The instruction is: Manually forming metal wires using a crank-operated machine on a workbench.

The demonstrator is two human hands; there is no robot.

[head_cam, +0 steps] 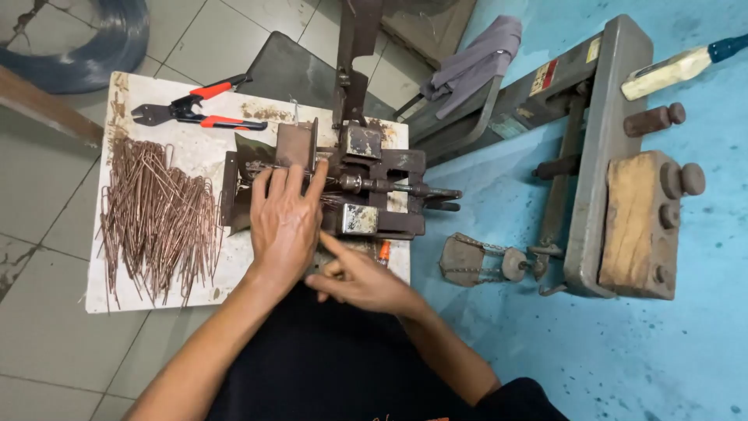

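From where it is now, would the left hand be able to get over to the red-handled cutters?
Probably yes. The left hand rests on the rusty jig, and the cutters lie in the open on the white board just beyond it, with nothing between them.

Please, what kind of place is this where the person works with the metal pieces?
Probably a small metal workshop. A rusty bending jig stands on a white board, with a heap of bent copper-coloured wire pieces and red-handled cutters beside it, and a wire coil on the tiled floor.
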